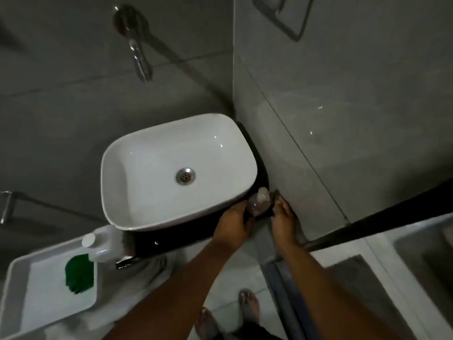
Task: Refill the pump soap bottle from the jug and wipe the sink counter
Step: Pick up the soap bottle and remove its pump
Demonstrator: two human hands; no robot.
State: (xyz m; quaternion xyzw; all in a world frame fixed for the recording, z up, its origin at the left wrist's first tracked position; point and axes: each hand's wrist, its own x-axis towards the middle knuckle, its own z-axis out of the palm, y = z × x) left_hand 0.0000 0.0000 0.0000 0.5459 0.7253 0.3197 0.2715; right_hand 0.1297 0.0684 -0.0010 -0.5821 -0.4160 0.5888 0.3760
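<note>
One soap bottle (257, 201) stands on the dark worktop (186, 235); the left hand (232, 225) grasps it, the right hand (284, 220) touches it with loose fingers. One jug (103, 244), one sink (171, 168).

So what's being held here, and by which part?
The left hand holds the soap bottle by its lower body, on the black counter. The right hand sits beside it; its grip can't be told.

Both forearms (326, 285) are bare, no sleeves, watch or rings showing. Feet (248, 304) are bare too; dark clothing (259, 333) shows at the bottom edge.
</note>
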